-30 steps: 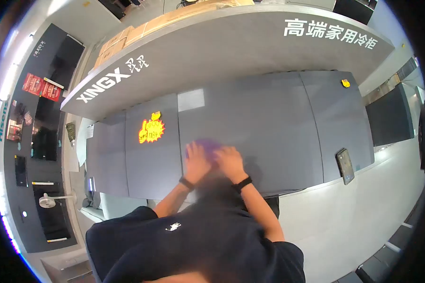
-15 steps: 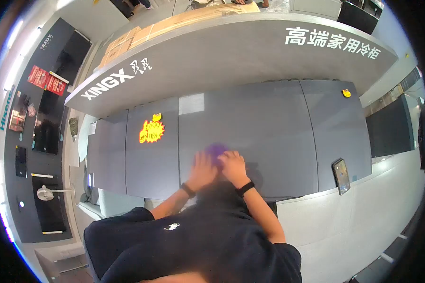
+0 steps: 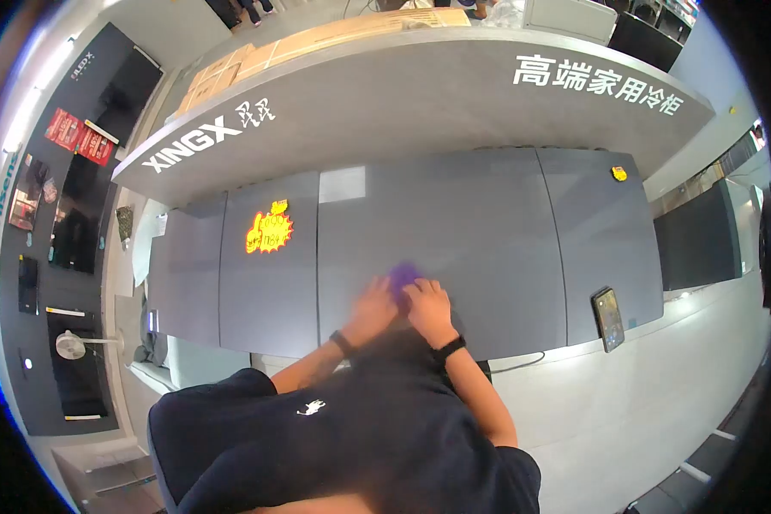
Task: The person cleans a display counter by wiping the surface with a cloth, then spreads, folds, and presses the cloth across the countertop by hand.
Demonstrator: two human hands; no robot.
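Observation:
A small purple thing (image 3: 403, 276), blurred so that its kind cannot be made out, is between my two hands above the grey top surface (image 3: 454, 223). My right hand (image 3: 429, 307) is closed on its near right side, with the fingers bent inward. Against its left side is my left hand (image 3: 373, 308), whose fingers are smeared by motion. Each wrist wears a dark band.
A phone (image 3: 608, 319) lies at the front right edge of the surface. Yellow-and-red price tags (image 3: 270, 232) are on the left panel, and a small yellow tag (image 3: 619, 174) is at the far right. A lettered grey wall (image 3: 385, 111) rises behind; cartons (image 3: 317, 44) lie beyond it.
The camera view has shifted slightly, so the surface and phone sit a little further left. Both hands stay together around the purple thing, which shows slightly further right.

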